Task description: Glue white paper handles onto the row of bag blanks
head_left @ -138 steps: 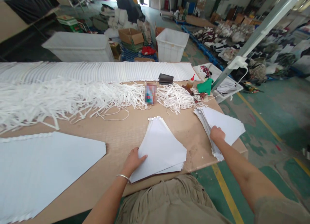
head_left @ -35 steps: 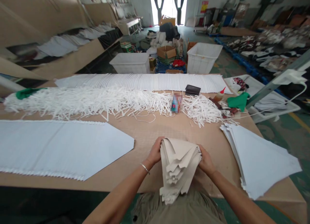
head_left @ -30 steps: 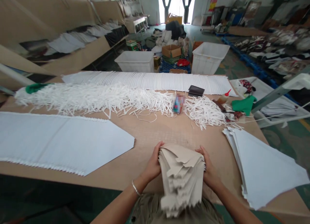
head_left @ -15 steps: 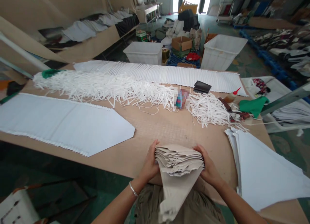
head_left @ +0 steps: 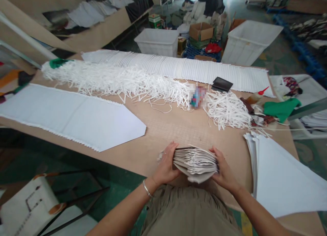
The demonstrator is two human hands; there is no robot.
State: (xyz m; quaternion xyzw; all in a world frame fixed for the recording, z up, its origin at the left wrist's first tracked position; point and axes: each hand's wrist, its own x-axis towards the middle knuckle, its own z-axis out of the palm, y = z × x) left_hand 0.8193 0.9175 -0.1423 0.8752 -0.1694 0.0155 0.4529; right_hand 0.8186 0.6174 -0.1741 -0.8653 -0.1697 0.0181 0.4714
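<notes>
A thick stack of paper sheets [head_left: 195, 162] stands on its edge at the near rim of the brown table [head_left: 176, 130]. My left hand [head_left: 167, 162] grips its left side and my right hand [head_left: 224, 168] grips its right side, fingers wrapped round the stack. A bracelet sits on my left wrist. To the right lies a fanned pile of white pointed sheets [head_left: 278, 174]. A long row of overlapped white sheets [head_left: 76, 111] lies to the left.
A heap of white paper strips [head_left: 143, 88] runs across the table's middle, with a row of folded white pieces [head_left: 184, 67] behind it. A dark wallet [head_left: 221, 83], a glue bottle [head_left: 255, 96] and a green cloth [head_left: 281, 108] lie far right. White bins [head_left: 249, 42] stand beyond. A stool [head_left: 38, 202] is lower left.
Both hands picked up the flat stack, turned it upright and squared it on the table edge. The hanging lower part of the stack has been drawn up level. My view shifted left and down.
</notes>
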